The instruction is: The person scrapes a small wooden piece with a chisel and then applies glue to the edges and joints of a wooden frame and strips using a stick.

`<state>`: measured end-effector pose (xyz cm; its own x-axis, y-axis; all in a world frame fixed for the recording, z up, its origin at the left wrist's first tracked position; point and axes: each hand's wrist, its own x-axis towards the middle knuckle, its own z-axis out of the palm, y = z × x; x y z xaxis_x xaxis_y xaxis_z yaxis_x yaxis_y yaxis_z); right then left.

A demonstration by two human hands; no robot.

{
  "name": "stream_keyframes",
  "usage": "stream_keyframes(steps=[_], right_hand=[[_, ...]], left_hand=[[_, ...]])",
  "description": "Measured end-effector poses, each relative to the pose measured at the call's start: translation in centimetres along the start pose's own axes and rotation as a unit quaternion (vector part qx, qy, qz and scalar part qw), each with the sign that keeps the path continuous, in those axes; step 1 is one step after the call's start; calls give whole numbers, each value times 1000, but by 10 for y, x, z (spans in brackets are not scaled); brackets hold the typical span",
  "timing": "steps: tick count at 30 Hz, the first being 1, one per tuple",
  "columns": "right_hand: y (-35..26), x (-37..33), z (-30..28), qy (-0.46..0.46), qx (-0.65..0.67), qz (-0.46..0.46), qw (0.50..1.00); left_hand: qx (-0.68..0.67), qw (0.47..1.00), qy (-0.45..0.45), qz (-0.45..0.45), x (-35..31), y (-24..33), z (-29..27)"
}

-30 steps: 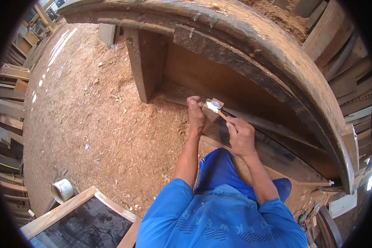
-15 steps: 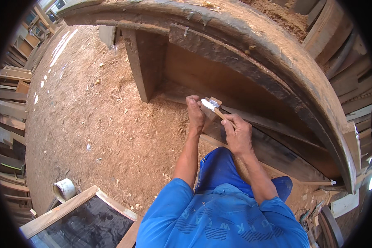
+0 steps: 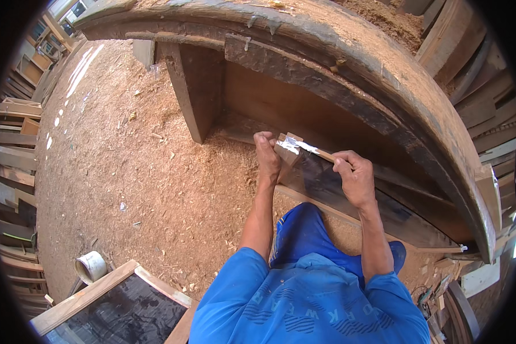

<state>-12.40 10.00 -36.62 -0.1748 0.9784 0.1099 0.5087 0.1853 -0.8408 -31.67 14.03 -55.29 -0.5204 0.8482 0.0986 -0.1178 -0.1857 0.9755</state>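
My left hand [image 3: 266, 156] is closed around the upper end of a wooden frame piece [image 3: 288, 156], which belongs to a long dark panel [image 3: 361, 200] leaning in front of my knees. White paste [image 3: 285, 144] covers the cut end of that piece. Between the fingers of my right hand [image 3: 356, 176] is a thin wooden stick [image 3: 325, 155], held near its lower end. Its far end is coated white and lies against the top of the frame piece. My left fingers are partly hidden behind the wood.
A large curved wooden structure [image 3: 378, 69] arches ahead and to the right, with an upright board [image 3: 184, 94] under it. Sawdust and shavings cover the floor [image 3: 126, 189]. A white can [image 3: 91, 267] stands behind another framed dark panel [image 3: 120, 309] at lower left. Stacked timber lines both sides.
My right hand has moved right, away from my left, and the stick now lies flatter across the frame end. More white paste shows on the wood. My left hand has barely shifted.
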Motion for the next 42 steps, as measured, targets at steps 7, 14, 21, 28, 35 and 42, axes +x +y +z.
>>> stream_keyframes(steps=[7,14,21,28,35,42], right_hand=[[7,7,15,-38,-25,5,999],[-10,10,19,-9,49,-26,998],[1,3,7,-28,18,-3,999],[-8,0,24,-38,-37,-37,998],[-28,-19,2,18,70,-32,997],[-38,-31,-19,7,50,48,998]], left_hand=[[1,1000,-7,-7,-3,12,0],[-36,998,-22,-53,-1,1,-7],[14,1000,-7,-9,-7,9,-2],[-11,998,20,50,-8,4,-6],[18,993,49,111,-4,-4,-14],[-61,996,-7,58,-30,-1,-31]])
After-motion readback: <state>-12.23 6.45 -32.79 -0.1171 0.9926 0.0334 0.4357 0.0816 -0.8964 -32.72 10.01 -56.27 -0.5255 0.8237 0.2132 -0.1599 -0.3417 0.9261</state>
